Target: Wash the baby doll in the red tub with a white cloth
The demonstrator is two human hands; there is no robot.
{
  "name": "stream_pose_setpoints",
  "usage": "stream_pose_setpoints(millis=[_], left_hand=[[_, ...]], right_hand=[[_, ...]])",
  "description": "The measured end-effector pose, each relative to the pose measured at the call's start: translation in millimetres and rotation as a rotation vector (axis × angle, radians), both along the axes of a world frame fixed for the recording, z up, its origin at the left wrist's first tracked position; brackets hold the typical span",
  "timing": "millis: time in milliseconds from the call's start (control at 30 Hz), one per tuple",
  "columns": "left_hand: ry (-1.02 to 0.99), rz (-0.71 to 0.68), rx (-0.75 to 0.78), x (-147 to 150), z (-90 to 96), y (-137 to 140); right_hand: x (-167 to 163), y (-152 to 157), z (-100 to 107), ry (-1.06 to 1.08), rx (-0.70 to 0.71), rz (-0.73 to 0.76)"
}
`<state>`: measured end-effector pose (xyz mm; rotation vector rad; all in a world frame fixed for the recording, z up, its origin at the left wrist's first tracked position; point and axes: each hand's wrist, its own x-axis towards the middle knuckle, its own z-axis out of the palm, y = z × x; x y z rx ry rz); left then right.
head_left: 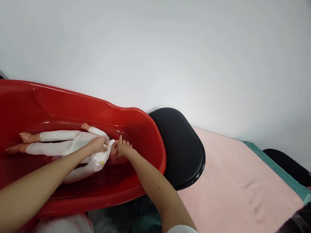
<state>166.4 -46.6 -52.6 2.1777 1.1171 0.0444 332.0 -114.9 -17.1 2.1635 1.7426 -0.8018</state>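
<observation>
Doll (67, 143) lay on its back inside the red tub (148, 130), head toward the black stool (180, 148). My left hand (96, 144) pinched a small cloth (100, 159) at its neck; my right hand (121, 151) cupped the head, fingers curled. Wiping seemed underway, calling for steady support.

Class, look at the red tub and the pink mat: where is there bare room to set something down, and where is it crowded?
Bare: the pink mat, between the black stool and the teal edge. Crowded: the red tub, where the left hand and right hand meet on the doll.
</observation>
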Motion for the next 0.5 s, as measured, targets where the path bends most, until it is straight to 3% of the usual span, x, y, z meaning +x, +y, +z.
stream_pose_setpoints(millis=[167, 333, 500], left_hand=[[0.057, -0.097, -0.116, 0.5, 10.5, -7.4], [0.164, -0.161, -0.251, -16.7, 23.3, 11.2], [0.058, 0.068, -0.088, -26.9, 21.3, 31.6]], right_hand=[[0.8, 1.7, 1.1, 0.001, -0.018, 0.002], [1.1, 2.2, 4.0, 0.008, -0.016, 0.006], [0.7, 1.5, 7.7, 0.014, -0.036, -0.006]])
